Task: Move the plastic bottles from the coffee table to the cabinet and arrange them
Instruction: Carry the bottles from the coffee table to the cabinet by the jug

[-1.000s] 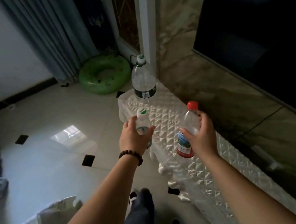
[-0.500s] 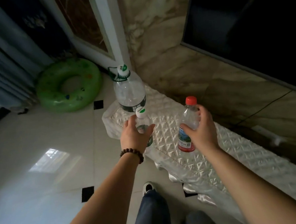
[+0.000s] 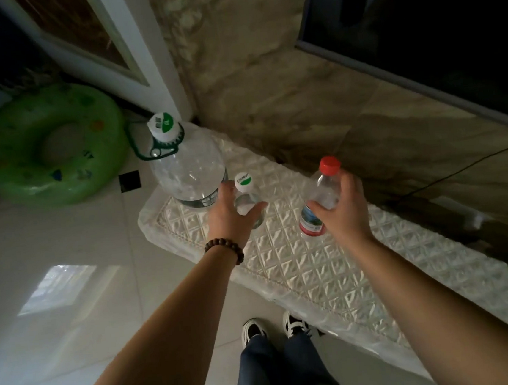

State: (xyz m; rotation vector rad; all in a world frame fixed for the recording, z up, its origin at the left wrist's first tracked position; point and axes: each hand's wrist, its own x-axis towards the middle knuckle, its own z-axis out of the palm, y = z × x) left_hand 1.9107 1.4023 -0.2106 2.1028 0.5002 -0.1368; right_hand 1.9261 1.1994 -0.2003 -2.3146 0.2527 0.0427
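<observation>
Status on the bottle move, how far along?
Done: large bottle stands on the cabinet. In hand: left hand holds the green-capped bottle, right hand the red-capped bottle, both over the cabinet. Left: set both down and arrange.

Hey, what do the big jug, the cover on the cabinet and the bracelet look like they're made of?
Big jug: clear, glossy plastic; you see through it, and highlights glint on its wall.
Cabinet cover: probably satiny quilted fabric under a clear film; shiny diamond pattern.
Bracelet: likely wooden beads; dark brown, matte.
</observation>
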